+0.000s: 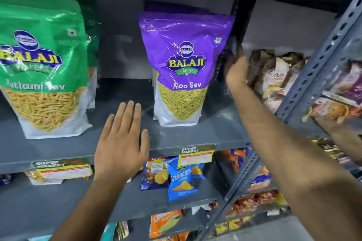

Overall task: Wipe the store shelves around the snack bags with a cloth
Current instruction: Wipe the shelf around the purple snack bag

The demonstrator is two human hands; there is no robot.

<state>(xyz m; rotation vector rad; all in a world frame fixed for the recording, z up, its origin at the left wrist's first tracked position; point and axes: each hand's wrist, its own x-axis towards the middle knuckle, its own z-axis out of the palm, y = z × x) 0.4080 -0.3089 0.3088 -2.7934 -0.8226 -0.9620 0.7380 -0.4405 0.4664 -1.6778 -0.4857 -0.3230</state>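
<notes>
A purple Aloo Sev bag stands upright on the grey metal shelf. At the left stands a green Ratlami Sev bag with more green bags behind it. My left hand lies flat and open over the shelf's front edge, between the two bags. My right hand reaches deep into the shelf just right of the purple bag. It is blurred, with its fingers curled on a dark cloth against the dark upright at the back.
Brown and white snack packs crowd the neighbouring bay, right beside my right hand. A perforated grey post slants across the right. Lower shelves hold a blue chips bag and other small packs. Price labels hang on the shelf's front lip.
</notes>
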